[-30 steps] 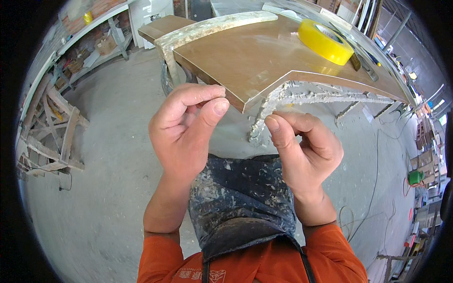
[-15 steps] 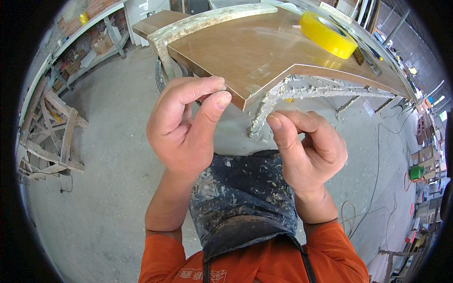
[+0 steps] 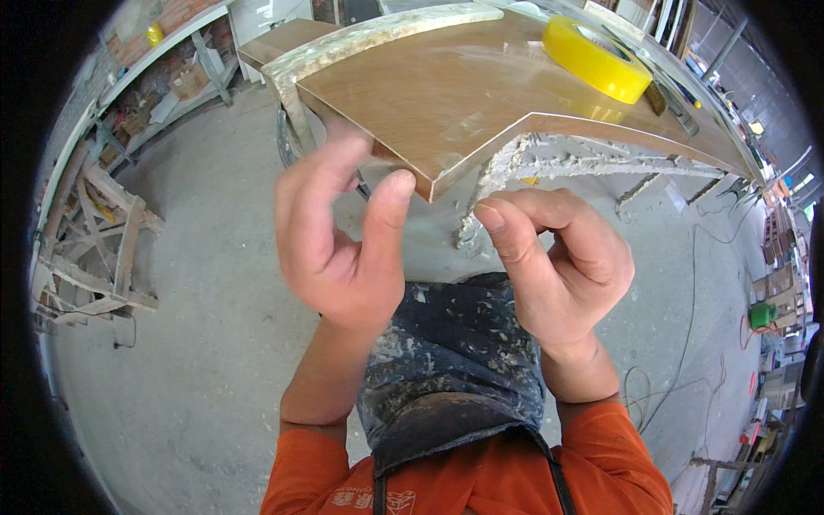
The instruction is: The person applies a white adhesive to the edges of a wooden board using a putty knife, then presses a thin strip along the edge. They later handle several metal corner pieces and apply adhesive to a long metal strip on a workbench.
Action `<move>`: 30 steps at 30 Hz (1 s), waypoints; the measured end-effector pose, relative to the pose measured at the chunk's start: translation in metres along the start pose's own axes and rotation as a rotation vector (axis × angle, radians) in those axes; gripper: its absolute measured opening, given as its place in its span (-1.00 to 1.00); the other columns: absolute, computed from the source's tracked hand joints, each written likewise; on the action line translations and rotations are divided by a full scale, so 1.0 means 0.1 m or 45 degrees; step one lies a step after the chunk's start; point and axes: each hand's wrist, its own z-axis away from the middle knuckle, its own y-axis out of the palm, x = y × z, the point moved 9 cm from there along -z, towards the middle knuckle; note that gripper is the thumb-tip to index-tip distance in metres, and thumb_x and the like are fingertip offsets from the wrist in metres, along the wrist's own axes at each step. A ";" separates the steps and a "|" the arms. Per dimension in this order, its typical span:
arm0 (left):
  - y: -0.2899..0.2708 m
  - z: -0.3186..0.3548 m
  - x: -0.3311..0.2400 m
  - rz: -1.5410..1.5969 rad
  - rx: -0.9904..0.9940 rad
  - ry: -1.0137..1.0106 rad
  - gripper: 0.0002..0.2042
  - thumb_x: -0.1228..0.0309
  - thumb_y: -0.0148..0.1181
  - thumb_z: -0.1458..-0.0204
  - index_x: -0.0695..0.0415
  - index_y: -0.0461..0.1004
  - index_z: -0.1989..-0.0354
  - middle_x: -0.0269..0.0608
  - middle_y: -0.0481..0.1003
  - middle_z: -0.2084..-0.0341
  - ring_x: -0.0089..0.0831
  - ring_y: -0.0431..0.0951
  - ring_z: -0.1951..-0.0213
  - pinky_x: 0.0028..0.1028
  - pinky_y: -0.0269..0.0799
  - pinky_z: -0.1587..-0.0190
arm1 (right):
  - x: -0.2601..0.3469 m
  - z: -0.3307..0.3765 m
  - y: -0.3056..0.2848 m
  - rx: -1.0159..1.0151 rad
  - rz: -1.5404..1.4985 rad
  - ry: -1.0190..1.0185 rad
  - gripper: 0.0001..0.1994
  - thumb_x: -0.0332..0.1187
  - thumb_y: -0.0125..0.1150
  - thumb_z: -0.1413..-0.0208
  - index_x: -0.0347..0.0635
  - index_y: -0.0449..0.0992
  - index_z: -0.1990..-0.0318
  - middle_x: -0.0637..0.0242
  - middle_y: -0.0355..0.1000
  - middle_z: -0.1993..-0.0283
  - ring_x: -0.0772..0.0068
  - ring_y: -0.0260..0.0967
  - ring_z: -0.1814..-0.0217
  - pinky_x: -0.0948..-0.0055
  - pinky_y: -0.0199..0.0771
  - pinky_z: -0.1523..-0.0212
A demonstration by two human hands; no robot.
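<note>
My left hand [image 3: 330, 223] is at the near left edge of a brown wood-grain board [image 3: 412, 103], close to its pointed corner. Its thumb and forefinger stand apart, and the forefinger is blurred. My right hand [image 3: 562, 262] hovers just in front of the plaster-crusted frame under the board. Thumb and forefinger are pinched together there; whatever may be between them does not show. A big roll of yellow tape [image 3: 592, 60] lies on the board at the far right. Beside it are a brush [image 3: 657, 98] and a flat tool with a metal blade [image 3: 684, 118].
A curved, whitish crusted strip [image 3: 378, 34] runs along the board's far left side. Wooden trestles [image 3: 107, 240] stand at the left, below a cluttered shelf [image 3: 184, 90]. Cables [image 3: 687, 318] trail over the grey floor at right, near a green container [image 3: 761, 316].
My left thumb and forefinger have parted from a pinch, and that forearm has shifted slightly right. My right hand stays pinched, a little further left at its fingertips.
</note>
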 end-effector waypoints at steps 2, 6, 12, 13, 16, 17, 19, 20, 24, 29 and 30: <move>-0.06 0.02 0.06 0.018 -0.098 -0.054 -0.60 0.57 0.40 -0.04 0.31 0.51 -0.08 -0.09 0.47 0.02 -0.47 0.47 0.09 -0.48 0.44 0.05 | -0.03 0.00 0.00 -0.017 -0.055 -0.019 -0.90 -0.46 0.49 0.00 -0.22 0.69 0.32 0.30 0.55 0.49 0.55 0.40 0.58 0.56 0.36 0.54; -0.12 0.19 0.01 -0.331 -0.017 0.135 -0.53 0.55 0.37 -0.05 0.32 0.44 -0.17 -0.01 0.41 -0.06 -0.36 0.45 0.04 -0.44 0.40 -0.03 | -0.02 -0.04 -0.01 0.017 -0.041 -0.047 -0.91 -0.47 0.48 0.00 -0.23 0.68 0.34 0.28 0.56 0.47 0.50 0.43 0.56 0.53 0.40 0.52; 0.26 0.39 -0.29 -0.830 0.243 0.568 -0.48 0.54 0.24 -0.09 0.34 0.35 -0.27 0.05 0.34 -0.11 -0.13 0.39 -0.03 -0.24 0.34 -0.07 | -0.02 -0.08 0.00 0.089 -0.035 -0.038 -0.92 -0.51 0.46 0.00 -0.26 0.65 0.36 0.26 0.56 0.45 0.46 0.44 0.52 0.52 0.41 0.47; 0.26 0.41 -0.24 -0.874 0.200 0.584 -0.47 0.54 0.23 -0.09 0.34 0.35 -0.28 0.06 0.33 -0.11 -0.10 0.37 -0.05 -0.21 0.31 -0.07 | 0.01 -0.08 0.01 0.118 -0.049 -0.020 -0.92 -0.53 0.45 0.00 -0.29 0.63 0.37 0.27 0.56 0.44 0.47 0.43 0.49 0.52 0.39 0.43; 0.25 0.39 -0.07 -0.915 0.143 0.533 -0.46 0.47 0.22 -0.07 0.34 0.37 -0.27 0.14 0.35 -0.13 -0.07 0.30 -0.08 -0.20 0.20 -0.12 | 0.03 -0.09 0.01 0.158 -0.042 0.005 -0.91 -0.55 0.43 0.00 -0.32 0.60 0.39 0.26 0.55 0.44 0.48 0.41 0.48 0.53 0.35 0.42; 0.24 0.38 -0.04 -0.918 0.127 0.493 -0.48 0.45 0.21 -0.07 0.33 0.39 -0.25 0.17 0.36 -0.15 -0.06 0.29 -0.08 -0.19 0.17 -0.13 | 0.04 -0.09 0.00 0.167 -0.029 0.008 -0.92 -0.56 0.43 0.00 -0.32 0.60 0.39 0.26 0.54 0.45 0.48 0.40 0.49 0.53 0.34 0.43; 0.26 0.33 -0.05 -0.950 0.118 0.494 -0.44 0.46 0.21 -0.04 0.35 0.35 -0.27 0.21 0.33 -0.18 -0.04 0.28 -0.11 -0.19 0.14 -0.15 | 0.08 -0.11 -0.02 0.172 -0.027 -0.042 -0.92 -0.56 0.41 0.00 -0.32 0.60 0.39 0.25 0.54 0.46 0.47 0.39 0.51 0.53 0.33 0.45; 0.27 0.32 -0.05 -0.966 0.114 0.495 -0.42 0.47 0.21 -0.02 0.36 0.34 -0.28 0.24 0.31 -0.20 -0.03 0.27 -0.12 -0.20 0.13 -0.16 | 0.09 -0.12 -0.02 0.174 -0.027 -0.066 -0.93 -0.56 0.41 0.00 -0.32 0.60 0.39 0.25 0.53 0.47 0.47 0.39 0.51 0.53 0.33 0.46; 0.34 0.40 -0.23 -0.959 0.178 0.589 -0.32 0.46 0.19 -0.02 0.39 0.19 -0.37 0.29 0.28 -0.24 0.00 0.29 -0.16 -0.18 0.14 -0.17 | 0.11 -0.13 -0.02 0.199 -0.033 -0.086 -0.95 -0.56 0.38 0.00 -0.31 0.60 0.40 0.23 0.52 0.49 0.45 0.39 0.53 0.52 0.33 0.48; 0.09 0.19 -0.13 -0.177 0.129 0.203 -0.30 0.43 0.14 -0.09 0.41 0.09 -0.42 0.22 0.31 -0.24 -0.20 0.38 -0.14 -0.25 0.25 -0.14 | 0.20 -0.18 -0.04 0.160 0.047 -0.251 -0.93 -0.54 0.39 0.08 -0.21 0.61 0.42 0.26 0.44 0.58 0.25 0.37 0.63 0.36 0.35 0.60; 0.06 0.09 -0.13 -0.114 0.157 0.130 -0.35 0.45 0.13 -0.11 0.41 0.15 -0.39 0.15 0.35 -0.22 -0.32 0.40 -0.11 -0.34 0.29 -0.12 | 0.19 -0.18 -0.05 0.157 0.058 -0.267 -0.93 -0.53 0.40 0.08 -0.21 0.61 0.43 0.26 0.43 0.59 0.24 0.35 0.64 0.34 0.33 0.61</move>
